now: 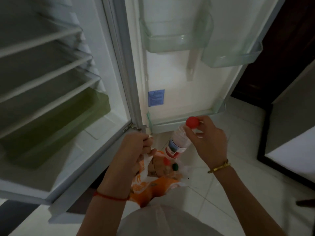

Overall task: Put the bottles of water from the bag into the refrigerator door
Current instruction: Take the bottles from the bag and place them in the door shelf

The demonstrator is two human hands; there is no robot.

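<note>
My right hand (208,140) grips a clear water bottle (178,143) by its red cap, tilted, its base just above the bag's mouth. An orange and white plastic bag (153,183) hangs low in front of me, and my left hand (133,150) holds its handle and rim. Inside the bag show two more bottle caps, one red (166,161) and one green (175,166). The refrigerator door (179,92) stands open straight ahead. Its bottom door shelf (184,122) lies just beyond the held bottle.
Two clear door bins (177,41) (230,55) sit higher on the door. To the left the fridge body shows several shelves and a green drawer (56,130). White floor tiles (238,159) spread to the right, with a dark cabinet (289,133) beyond.
</note>
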